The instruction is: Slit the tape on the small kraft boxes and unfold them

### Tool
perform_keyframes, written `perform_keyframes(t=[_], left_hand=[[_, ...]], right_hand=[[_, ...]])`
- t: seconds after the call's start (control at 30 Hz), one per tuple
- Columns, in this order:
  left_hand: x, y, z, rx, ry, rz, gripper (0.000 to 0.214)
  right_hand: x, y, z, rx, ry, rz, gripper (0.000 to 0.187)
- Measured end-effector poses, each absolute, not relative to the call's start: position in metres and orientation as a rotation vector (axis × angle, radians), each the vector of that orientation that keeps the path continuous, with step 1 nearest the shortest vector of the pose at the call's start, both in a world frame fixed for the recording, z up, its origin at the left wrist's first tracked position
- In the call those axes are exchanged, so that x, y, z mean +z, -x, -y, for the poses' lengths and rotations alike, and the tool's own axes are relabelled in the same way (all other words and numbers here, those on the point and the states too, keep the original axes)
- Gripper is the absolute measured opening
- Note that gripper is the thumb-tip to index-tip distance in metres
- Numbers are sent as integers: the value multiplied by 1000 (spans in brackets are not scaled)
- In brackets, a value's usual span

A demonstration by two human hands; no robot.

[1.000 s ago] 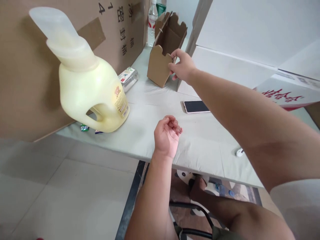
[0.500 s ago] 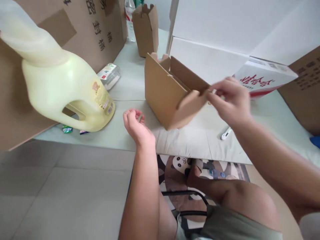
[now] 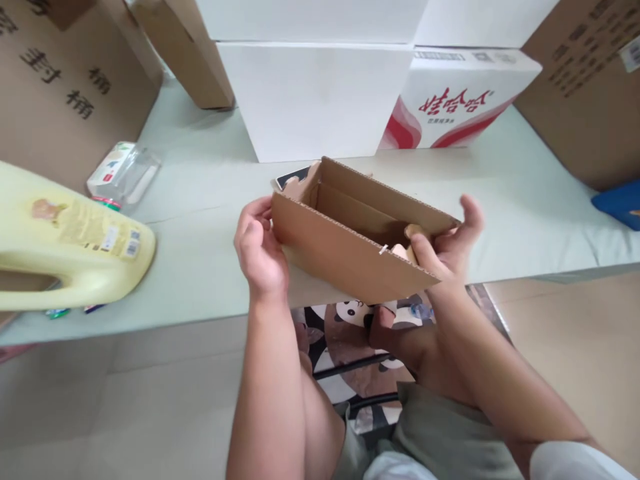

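Observation:
An open-topped brown cardboard box [image 3: 345, 250] sits slanted near the front edge of the bed-like surface, its inside partly in view. My left hand [image 3: 263, 250] is against its left end, fingers curled around behind the corner and partly hidden. At the right end, my right hand [image 3: 445, 250] has its thumb reaching inside over the end flap, which is pressed inward. The other fingers of that hand are around the outside, the index finger raised. A dark flat thing [image 3: 291, 177] shows just behind the box's left end.
White cartons [image 3: 320, 100] stand behind the box, one with red lettering [image 3: 455, 107]. A yellow jug [image 3: 100, 247] and a clear plastic container [image 3: 127, 173] are at left. Another cardboard box [image 3: 187, 53] stands farther back. Something blue [image 3: 620, 203] lies at the right edge.
My left hand has come onto the box's left end. The box is nearer to me, and its right end flap, earlier held outward, is now pushed inward. The view has turned right.

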State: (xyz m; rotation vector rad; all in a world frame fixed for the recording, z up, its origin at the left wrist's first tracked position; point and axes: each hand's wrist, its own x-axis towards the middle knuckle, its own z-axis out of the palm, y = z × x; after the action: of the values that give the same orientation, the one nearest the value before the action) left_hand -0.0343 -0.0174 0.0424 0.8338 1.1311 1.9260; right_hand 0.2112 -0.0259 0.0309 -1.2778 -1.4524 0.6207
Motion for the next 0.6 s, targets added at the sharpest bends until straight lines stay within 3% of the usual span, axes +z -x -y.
perform_keyframes(t=[0.07,0.23,0.6], left_hand=[[43,29,12,1926,-856,-1185,42],[44,16,1,1908,-936,-1150,38],[42,-18,2,1785,-1056,-1082,52]], right_hand=[[28,-212,25,695,1263,1291,68],[26,-232,19,839,1368,1016,22],[30,-260,16,707,1390,916,60]])
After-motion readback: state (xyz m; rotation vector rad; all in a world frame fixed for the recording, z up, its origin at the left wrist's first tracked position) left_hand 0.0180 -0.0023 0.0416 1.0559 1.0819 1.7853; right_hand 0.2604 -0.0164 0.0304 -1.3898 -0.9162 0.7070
